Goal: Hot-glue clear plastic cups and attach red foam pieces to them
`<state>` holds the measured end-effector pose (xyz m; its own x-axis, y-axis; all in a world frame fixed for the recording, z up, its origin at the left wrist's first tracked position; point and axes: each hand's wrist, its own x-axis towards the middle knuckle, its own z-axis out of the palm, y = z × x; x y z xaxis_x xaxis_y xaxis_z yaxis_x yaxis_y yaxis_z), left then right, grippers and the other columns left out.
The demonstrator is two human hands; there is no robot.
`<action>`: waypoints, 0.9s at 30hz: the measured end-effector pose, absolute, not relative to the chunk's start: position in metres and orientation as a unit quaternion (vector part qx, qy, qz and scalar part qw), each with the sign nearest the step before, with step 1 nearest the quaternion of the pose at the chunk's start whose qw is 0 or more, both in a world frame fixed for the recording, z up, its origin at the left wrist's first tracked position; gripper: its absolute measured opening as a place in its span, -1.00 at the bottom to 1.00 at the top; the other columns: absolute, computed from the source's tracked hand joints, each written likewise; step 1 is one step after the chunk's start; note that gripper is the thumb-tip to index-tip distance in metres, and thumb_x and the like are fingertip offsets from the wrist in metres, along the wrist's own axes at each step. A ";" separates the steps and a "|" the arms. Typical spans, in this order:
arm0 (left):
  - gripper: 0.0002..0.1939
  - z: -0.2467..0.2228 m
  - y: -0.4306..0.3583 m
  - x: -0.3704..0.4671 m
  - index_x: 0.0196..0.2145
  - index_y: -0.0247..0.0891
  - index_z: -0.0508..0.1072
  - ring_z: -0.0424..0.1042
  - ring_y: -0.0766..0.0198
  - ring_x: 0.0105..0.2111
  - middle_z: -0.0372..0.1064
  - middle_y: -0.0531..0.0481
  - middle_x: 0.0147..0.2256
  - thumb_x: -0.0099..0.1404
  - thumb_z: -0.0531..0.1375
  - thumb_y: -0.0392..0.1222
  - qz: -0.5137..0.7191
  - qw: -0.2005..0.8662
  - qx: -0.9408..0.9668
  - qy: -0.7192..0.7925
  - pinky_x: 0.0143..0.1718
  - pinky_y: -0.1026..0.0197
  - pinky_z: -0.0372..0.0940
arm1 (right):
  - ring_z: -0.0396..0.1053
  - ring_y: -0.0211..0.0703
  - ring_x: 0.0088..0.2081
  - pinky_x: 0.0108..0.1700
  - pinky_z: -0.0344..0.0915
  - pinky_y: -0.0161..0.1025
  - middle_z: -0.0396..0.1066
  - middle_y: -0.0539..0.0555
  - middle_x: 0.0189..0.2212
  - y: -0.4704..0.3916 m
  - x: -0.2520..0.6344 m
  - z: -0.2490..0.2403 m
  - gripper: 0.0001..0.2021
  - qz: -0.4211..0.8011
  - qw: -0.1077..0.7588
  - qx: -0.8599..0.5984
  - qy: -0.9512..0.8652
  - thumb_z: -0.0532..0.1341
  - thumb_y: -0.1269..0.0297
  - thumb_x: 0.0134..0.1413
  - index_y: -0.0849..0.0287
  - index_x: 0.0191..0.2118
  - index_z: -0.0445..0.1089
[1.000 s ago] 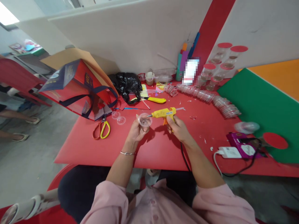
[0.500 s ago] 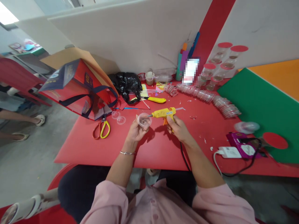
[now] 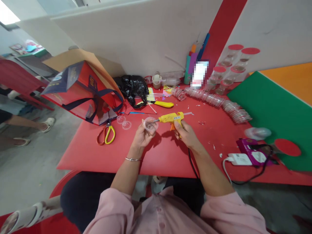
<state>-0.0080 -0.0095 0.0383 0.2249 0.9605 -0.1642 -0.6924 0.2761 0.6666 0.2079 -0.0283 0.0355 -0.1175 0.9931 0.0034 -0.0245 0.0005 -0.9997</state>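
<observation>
My left hand (image 3: 142, 135) is closed around a small clear plastic cup (image 3: 150, 125), its open side facing up. A yellow glue gun (image 3: 170, 118) is gripped in my right hand (image 3: 186, 133), its metal nozzle pointing left and reaching the cup's rim. A clear glue stick (image 3: 187, 113) pokes out of the gun's back. Two clear plastic domes (image 3: 126, 125) lie on the red table (image 3: 97, 159) left of my left hand, near scissors (image 3: 106, 134) with one red and one yellow handle.
A red gift bag (image 3: 83, 94), a black plastic bag (image 3: 133, 89) and a yellow cutter (image 3: 163, 104) lie behind. Stacked clear cups (image 3: 236, 111) curve along the back right. A white adapter (image 3: 240, 159) and green board (image 3: 273, 120) are at the right.
Both hands have hardly moved, with the nozzle still at the cup's rim. At the far left, another person's foot has shifted to the right.
</observation>
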 end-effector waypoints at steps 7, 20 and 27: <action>-0.61 0.038 -0.008 -0.011 -0.23 -0.33 0.50 0.24 0.43 -0.63 0.37 -0.05 -0.49 0.50 0.05 0.03 0.570 0.742 0.224 0.272 -0.73 0.46 0.09 | 0.20 -0.32 -0.61 -0.58 0.10 -0.32 0.21 -0.11 -0.60 -0.029 0.209 0.033 -0.55 0.526 0.463 -0.464 -0.542 0.15 -0.24 0.27 0.09 -0.30 0.29; -0.61 0.036 -0.009 -0.010 -0.26 -0.35 0.51 0.18 0.47 -0.66 0.39 -0.06 -0.47 0.47 0.10 0.05 0.541 0.751 0.238 0.295 -0.72 0.46 0.09 | 0.19 -0.34 -0.62 -0.59 0.08 -0.33 0.21 -0.11 -0.60 -0.029 0.209 0.036 -0.54 0.526 0.469 -0.473 -0.529 0.17 -0.25 0.25 0.10 -0.27 0.30; -0.66 0.033 -0.008 -0.012 -0.20 -0.32 0.51 0.25 0.46 -0.61 0.42 -0.05 -0.43 0.40 0.21 0.06 0.565 0.742 0.239 0.270 -0.70 0.48 0.12 | 0.20 -0.34 -0.61 -0.58 0.11 -0.33 0.21 -0.12 -0.60 -0.028 0.209 0.033 -0.54 0.523 0.470 -0.467 -0.536 0.17 -0.25 0.25 0.10 -0.29 0.28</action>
<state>-0.0121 -0.0077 0.0335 0.2154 0.9677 -0.1309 -0.7091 0.2472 0.6603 0.2086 -0.0281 0.0326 -0.1209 0.9926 0.0146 0.0087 0.0157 -0.9998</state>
